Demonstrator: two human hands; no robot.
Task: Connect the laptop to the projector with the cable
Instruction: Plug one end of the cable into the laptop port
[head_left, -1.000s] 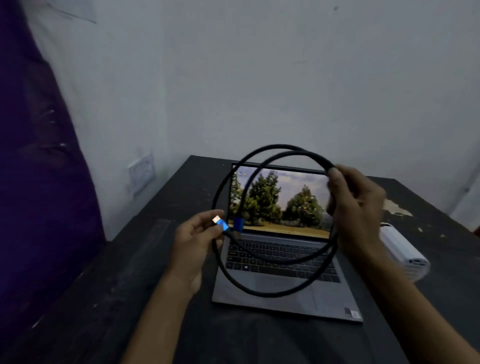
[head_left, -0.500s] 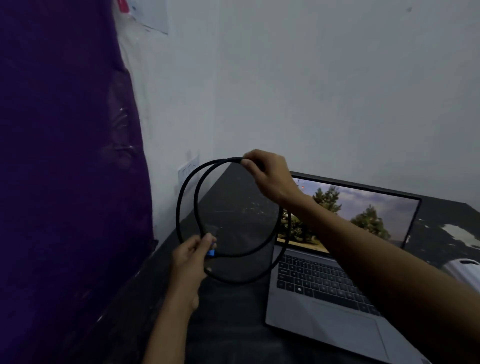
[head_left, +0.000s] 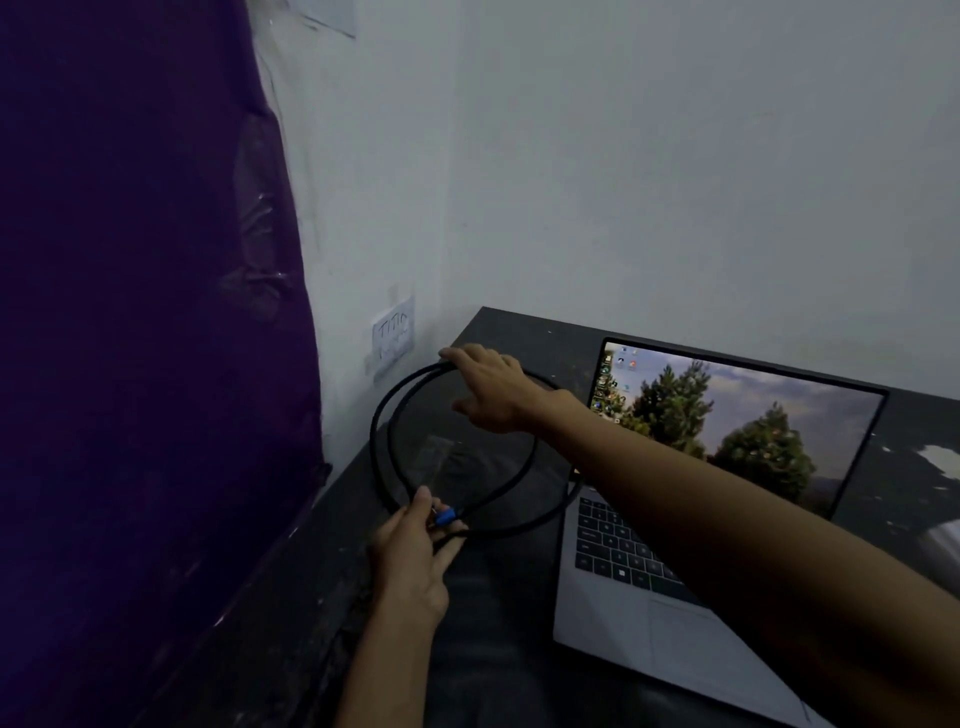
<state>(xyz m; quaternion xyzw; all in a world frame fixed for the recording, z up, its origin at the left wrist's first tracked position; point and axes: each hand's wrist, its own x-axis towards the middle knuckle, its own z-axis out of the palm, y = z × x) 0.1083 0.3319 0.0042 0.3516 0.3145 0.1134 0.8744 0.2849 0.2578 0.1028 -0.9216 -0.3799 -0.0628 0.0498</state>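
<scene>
A black cable (head_left: 382, 447) coiled in two loops hangs over the dark table, left of the laptop. My left hand (head_left: 413, 556) pinches its blue-tipped plug (head_left: 445, 516) at the bottom of the coil. My right hand (head_left: 491, 389) reaches across and grips the top of the coil. The open grey laptop (head_left: 618, 618) shows a tree wallpaper on its lit screen (head_left: 737, 421). Only a pale sliver of the white projector (head_left: 948, 543) shows at the right edge.
The dark table (head_left: 498, 327) sits in a corner of white walls. A purple sheet (head_left: 145, 312) hangs at the left. A white wall socket plate (head_left: 393, 335) is mounted left of the table's far corner. My right forearm crosses in front of the laptop.
The view has swung left, pushing the laptop and projector toward the right edge. Both hands carried the coiled cable from in front of the screen to the laptop's left side and lower.
</scene>
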